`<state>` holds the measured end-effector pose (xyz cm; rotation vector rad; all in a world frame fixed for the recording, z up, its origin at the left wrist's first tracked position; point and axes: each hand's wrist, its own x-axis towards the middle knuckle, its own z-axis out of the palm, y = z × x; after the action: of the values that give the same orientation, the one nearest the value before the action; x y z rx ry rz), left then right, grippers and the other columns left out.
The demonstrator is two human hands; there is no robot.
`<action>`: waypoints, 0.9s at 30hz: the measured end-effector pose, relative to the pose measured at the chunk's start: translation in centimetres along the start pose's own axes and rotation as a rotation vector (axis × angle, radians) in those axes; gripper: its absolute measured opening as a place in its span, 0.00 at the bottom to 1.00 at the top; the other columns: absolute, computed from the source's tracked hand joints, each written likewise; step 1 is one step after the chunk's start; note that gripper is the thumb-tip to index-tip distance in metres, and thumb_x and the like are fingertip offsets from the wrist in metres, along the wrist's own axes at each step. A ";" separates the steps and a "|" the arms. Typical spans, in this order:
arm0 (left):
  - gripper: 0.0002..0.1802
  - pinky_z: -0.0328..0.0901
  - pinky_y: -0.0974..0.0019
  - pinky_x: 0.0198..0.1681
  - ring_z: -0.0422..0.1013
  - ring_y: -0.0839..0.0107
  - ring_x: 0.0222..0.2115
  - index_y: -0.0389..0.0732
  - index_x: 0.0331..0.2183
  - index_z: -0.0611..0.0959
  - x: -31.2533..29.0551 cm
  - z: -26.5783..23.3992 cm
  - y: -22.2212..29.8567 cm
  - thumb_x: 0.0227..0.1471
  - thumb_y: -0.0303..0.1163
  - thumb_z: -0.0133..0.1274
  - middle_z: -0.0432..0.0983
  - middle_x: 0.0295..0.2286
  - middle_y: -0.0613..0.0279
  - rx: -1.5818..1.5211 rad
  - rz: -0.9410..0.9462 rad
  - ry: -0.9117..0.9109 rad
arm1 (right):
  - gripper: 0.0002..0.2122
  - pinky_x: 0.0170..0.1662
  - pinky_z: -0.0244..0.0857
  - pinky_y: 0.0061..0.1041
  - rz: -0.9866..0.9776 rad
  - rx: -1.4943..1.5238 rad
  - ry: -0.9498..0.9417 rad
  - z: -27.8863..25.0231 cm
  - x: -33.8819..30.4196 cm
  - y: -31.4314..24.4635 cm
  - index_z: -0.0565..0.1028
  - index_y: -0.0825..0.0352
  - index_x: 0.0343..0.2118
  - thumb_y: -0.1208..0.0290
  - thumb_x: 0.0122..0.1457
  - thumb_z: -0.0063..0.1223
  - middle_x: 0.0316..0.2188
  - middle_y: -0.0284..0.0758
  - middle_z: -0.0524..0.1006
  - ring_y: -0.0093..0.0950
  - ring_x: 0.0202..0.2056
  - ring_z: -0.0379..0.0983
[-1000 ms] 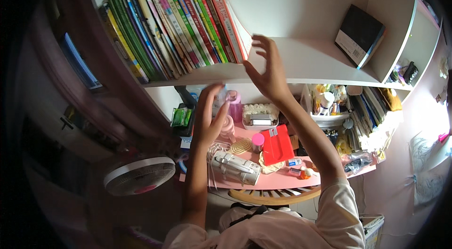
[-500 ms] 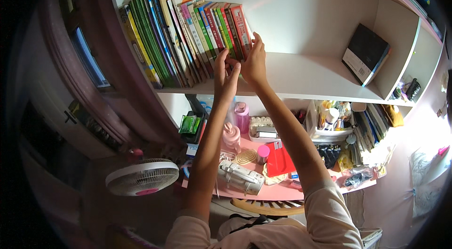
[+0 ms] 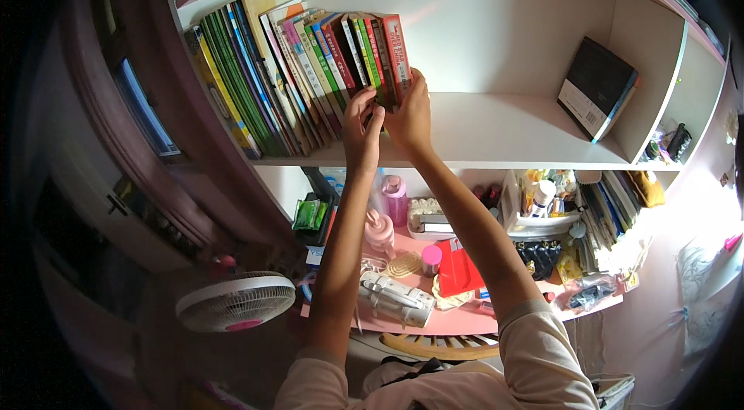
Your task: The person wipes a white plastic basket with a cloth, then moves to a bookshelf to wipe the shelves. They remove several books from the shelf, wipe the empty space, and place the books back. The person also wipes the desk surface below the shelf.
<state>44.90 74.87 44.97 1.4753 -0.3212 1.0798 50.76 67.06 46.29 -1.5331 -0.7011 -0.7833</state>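
Observation:
A row of upright books point(image 3: 291, 77) fills the left part of the white shelf. At its right end, my two hands hold a small group of thinner books point(image 3: 370, 49), ending in a red book point(image 3: 397, 49). My right hand point(image 3: 411, 117) presses against the red book's outer side, fingers bent round its lower part. Curled at the lower spines is my left hand point(image 3: 363, 131), its fingertips against the group's left side and its thumb near the right hand. A dark gap shows between this group and the dark red book point(image 3: 338, 53) on its left.
A dark book point(image 3: 599, 88) leans at the shelf's right divider point(image 3: 663, 80). Below, a pink desk point(image 3: 465, 322) carries a pink bottle point(image 3: 394, 201), a pink cup point(image 3: 380, 230), a red dustpan-like piece point(image 3: 459, 267) and a white bin point(image 3: 535, 220). A fan point(image 3: 236, 301) stands at left.
Both hands have come closer onto the end books, the right hand now lower against the red book. A dark gap has opened left of the end group. The view has shifted slightly.

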 end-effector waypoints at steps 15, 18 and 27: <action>0.17 0.58 0.64 0.51 0.64 0.62 0.48 0.35 0.43 0.72 -0.1 0.3 -0.6 0.57 0.38 0.46 0.66 0.48 0.52 0.233 0.217 -0.103 | 0.38 0.45 0.65 0.39 0.101 -0.161 0.098 -0.6 -0.4 -1.7 0.57 0.66 0.55 0.73 0.38 0.63 0.46 0.45 0.65 0.44 0.45 0.65; 0.20 0.55 0.60 0.54 0.61 0.59 0.51 0.34 0.47 0.70 -0.2 -0.1 -1.5 0.58 0.39 0.45 0.65 0.49 0.50 0.228 0.232 -0.124 | 0.38 0.43 0.65 0.40 0.156 -0.137 0.111 -0.2 -0.3 -1.6 0.59 0.62 0.54 0.72 0.36 0.65 0.43 0.41 0.68 0.44 0.45 0.67; 0.28 0.47 0.58 0.60 0.51 0.55 0.59 0.34 0.58 0.54 0.0 0.2 -2.3 0.61 0.35 0.38 0.52 0.57 0.40 0.281 0.176 -0.085 | 0.39 0.41 0.67 0.37 0.119 -0.188 0.125 -5.2 0.5 -0.9 0.59 0.66 0.53 0.70 0.33 0.66 0.40 0.45 0.72 0.45 0.41 0.71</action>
<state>46.70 75.20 43.52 1.7720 -0.3762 1.2434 49.87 62.03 47.52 -1.6623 -0.4502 -0.8657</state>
